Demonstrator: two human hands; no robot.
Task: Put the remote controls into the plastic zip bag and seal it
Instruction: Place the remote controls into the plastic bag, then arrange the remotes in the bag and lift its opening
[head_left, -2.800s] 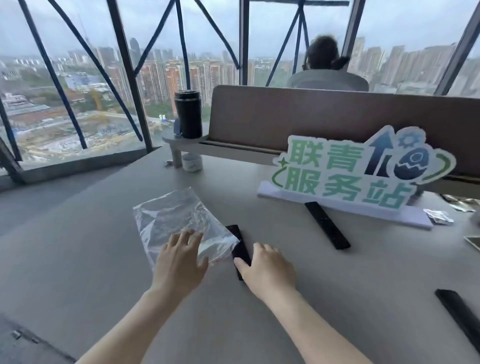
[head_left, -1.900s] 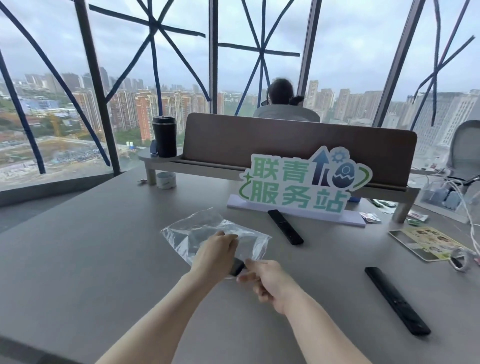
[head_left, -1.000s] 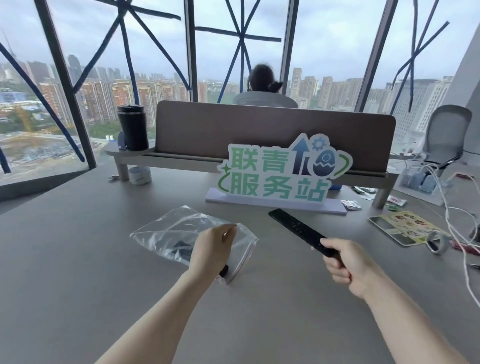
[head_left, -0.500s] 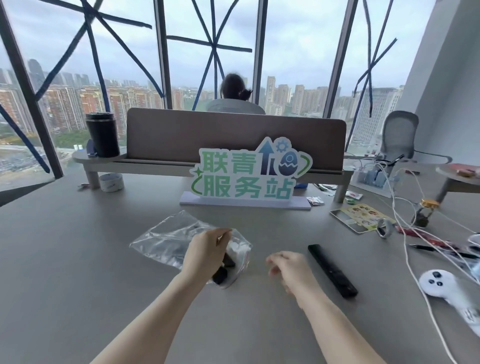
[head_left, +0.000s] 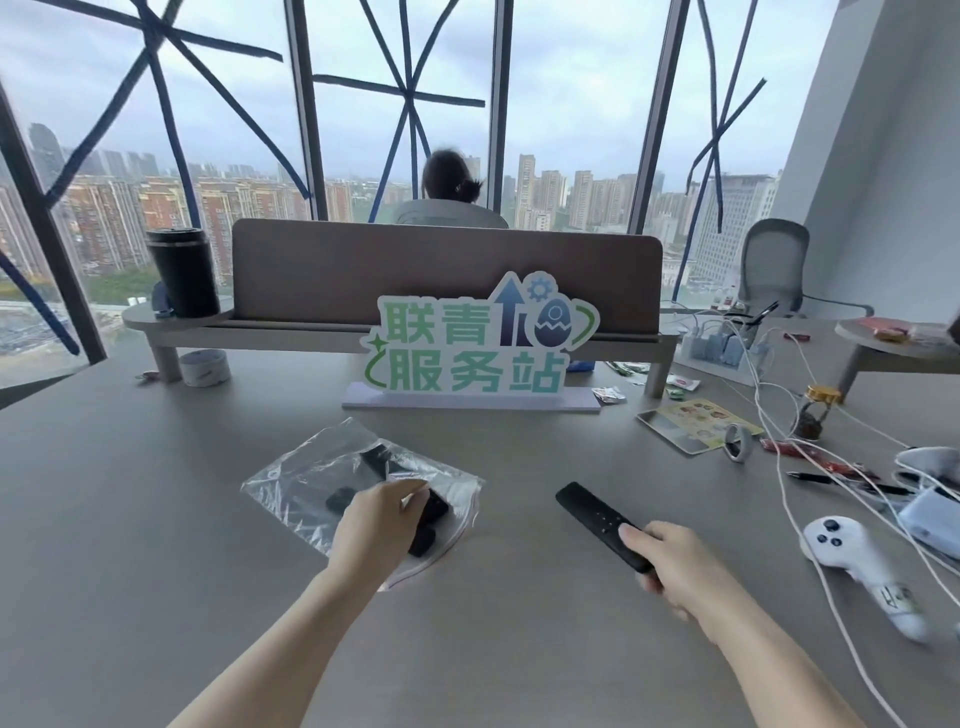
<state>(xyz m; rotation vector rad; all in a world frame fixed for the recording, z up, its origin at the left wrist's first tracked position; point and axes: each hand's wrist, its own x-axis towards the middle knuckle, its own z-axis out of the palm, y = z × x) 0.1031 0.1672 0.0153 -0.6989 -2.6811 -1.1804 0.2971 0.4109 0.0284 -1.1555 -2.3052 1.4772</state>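
Observation:
A clear plastic zip bag (head_left: 306, 478) lies on the grey table (head_left: 130, 545) left of centre, its mouth facing right. Black remote controls (head_left: 376, 460) show through the plastic inside it. My left hand (head_left: 376, 519) pinches the bag's upper edge at the mouth and holds it up. To the right, a long black remote control (head_left: 592, 517) points away from me, and my right hand (head_left: 675, 561) grips its near end. Whether it rests on the table or is lifted I cannot tell.
A green-lettered sign (head_left: 472, 348) stands behind the bag. White cables (head_left: 779, 467), a white game controller (head_left: 852, 551), a pen and small items crowd the right side. A black tumbler (head_left: 182, 270) and a tape roll (head_left: 205, 366) sit at the back left. A person sits beyond the divider.
My right hand, empty half a second ago, has closed on the near end of the long black remote on the right. My left hand still holds the bag's mouth.

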